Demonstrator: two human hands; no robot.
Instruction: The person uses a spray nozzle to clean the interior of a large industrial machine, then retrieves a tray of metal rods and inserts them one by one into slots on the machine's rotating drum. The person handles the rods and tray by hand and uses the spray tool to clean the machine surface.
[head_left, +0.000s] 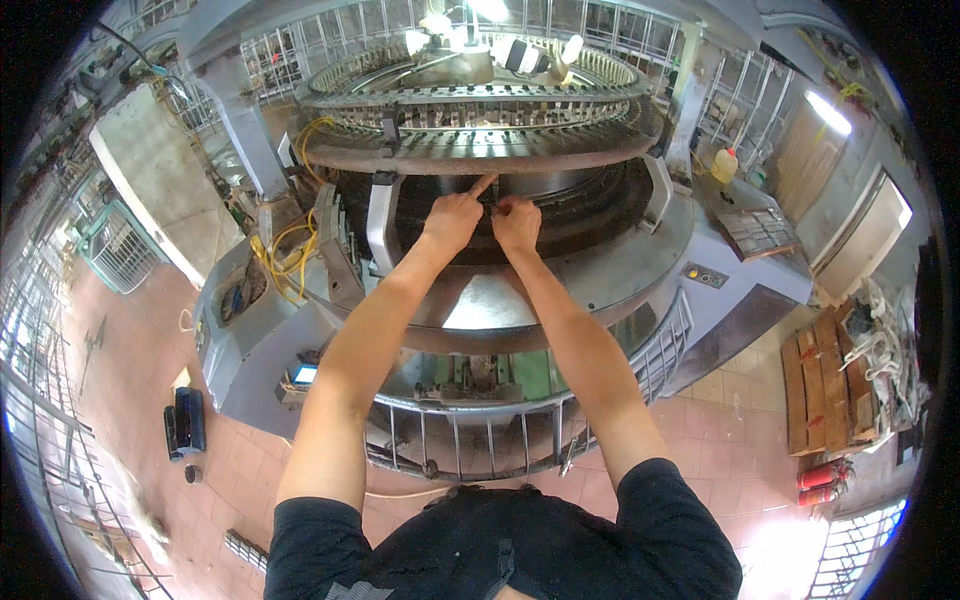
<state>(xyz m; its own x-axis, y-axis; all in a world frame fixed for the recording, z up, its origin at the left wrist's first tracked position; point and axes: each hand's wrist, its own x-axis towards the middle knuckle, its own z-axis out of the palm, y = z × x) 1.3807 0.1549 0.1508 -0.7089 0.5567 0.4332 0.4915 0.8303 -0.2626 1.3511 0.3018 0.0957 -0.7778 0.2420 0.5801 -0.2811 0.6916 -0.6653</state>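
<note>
Just under the wide metal ring (pixel 560 163), left hand (pixel 453 218) extends its index finger, right hand (pixel 516 225) curls; cannot tell whether either grips anything. Ring probably heavy, stiff; best held by outer edge.

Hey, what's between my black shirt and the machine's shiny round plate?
In the head view, between your black shirt and the round plate show tiled floor, a curved metal railing and machine parts, beneath your arms.
</note>
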